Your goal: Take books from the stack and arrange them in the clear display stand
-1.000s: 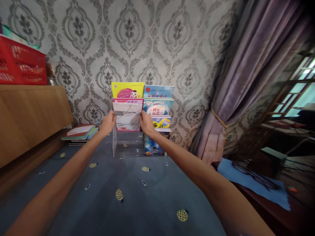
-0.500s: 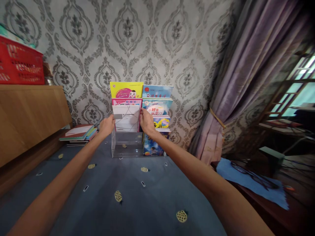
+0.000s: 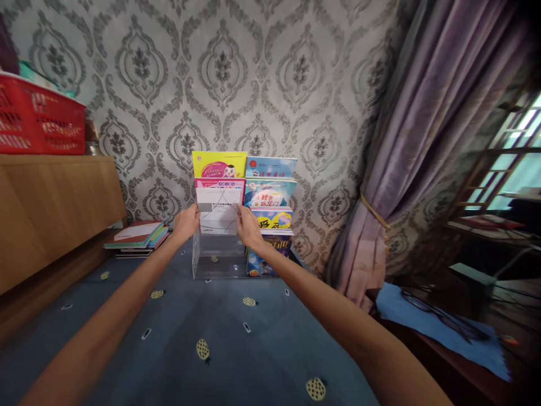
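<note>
A white book (image 3: 218,217) stands upright in the left column of a clear acrylic rack (image 3: 220,269). My left hand (image 3: 186,223) is closed on its left edge, and my right hand (image 3: 249,226) pinches its right edge. Behind it show a pink book (image 3: 211,182) and, higher up, a yellow book (image 3: 220,163). The right column holds a light-blue book (image 3: 270,167), a teal book (image 3: 270,193), a yellow-and-blue book (image 3: 273,220) and a dark-blue book (image 3: 264,267), partly hidden by my right wrist.
Stacked books (image 3: 137,238) lie at the left beside a wooden cabinet (image 3: 59,214) with a red basket (image 3: 46,121) on top. A blue cloth (image 3: 448,332) with eyeglasses (image 3: 443,318) on it is at the right, near a purple curtain (image 3: 406,141). Dark patterned cloth (image 3: 228,361) covers the surface.
My right hand has shifted slightly left and now overlaps the white book's right edge. My left hand keeps its hold. The whole view has tilted a little, so the rack appears lower.
</note>
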`<state>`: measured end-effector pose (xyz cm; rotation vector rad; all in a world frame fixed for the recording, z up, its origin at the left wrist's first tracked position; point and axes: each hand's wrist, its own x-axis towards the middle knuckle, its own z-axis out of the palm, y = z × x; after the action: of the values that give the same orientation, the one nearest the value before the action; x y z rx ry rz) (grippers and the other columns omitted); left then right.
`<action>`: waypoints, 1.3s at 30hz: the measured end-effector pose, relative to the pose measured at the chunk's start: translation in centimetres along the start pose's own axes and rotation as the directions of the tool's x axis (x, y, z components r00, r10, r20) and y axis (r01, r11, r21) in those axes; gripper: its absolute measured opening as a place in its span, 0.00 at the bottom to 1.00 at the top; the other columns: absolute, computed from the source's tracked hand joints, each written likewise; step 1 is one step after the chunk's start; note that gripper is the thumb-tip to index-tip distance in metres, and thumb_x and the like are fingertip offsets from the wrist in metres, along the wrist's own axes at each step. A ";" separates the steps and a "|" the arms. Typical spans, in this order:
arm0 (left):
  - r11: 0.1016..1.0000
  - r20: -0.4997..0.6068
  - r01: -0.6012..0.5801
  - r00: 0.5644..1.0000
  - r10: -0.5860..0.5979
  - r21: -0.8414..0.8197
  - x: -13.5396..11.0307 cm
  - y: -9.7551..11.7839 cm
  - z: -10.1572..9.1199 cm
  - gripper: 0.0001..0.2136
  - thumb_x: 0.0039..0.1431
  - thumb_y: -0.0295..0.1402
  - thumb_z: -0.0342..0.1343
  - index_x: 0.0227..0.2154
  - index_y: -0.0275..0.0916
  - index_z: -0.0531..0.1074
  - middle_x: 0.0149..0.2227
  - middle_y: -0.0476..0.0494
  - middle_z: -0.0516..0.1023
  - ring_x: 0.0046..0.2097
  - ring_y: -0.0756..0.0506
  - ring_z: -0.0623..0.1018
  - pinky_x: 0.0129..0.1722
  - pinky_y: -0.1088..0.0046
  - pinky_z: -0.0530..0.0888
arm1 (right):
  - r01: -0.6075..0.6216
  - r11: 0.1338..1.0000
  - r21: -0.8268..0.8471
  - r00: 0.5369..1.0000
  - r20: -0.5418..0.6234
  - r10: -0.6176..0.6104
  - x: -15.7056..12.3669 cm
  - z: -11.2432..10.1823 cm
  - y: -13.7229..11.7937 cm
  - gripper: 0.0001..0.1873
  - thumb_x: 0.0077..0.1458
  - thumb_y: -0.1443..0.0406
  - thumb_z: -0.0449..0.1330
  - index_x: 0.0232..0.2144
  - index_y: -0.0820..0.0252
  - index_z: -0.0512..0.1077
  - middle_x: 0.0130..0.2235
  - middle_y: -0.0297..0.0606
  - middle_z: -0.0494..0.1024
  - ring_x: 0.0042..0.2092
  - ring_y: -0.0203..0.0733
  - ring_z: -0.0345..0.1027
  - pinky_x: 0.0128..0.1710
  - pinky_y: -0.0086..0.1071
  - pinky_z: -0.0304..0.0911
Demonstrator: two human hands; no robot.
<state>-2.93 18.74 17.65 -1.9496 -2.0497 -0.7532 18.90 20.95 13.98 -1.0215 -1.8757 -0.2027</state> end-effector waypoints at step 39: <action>0.996 -0.003 -0.064 0.998 0.064 -0.060 0.4 -1.2 0.7 0.16 0.69 0.36 0.43 0.50 0.41 0.73 0.46 0.35 0.81 0.50 0.37 0.79 0.48 0.65 0.71 | -0.143 0.986 0.081 0.988 0.065 0.137 -1.0 1.6 0.0 0.25 0.55 0.71 0.52 0.55 0.63 0.69 0.43 0.48 0.78 0.45 0.50 0.72 0.52 0.46 0.67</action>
<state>-4.01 19.43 16.97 -2.0361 -1.9755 -0.8096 18.04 21.27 12.29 -1.1059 -1.8408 -0.0094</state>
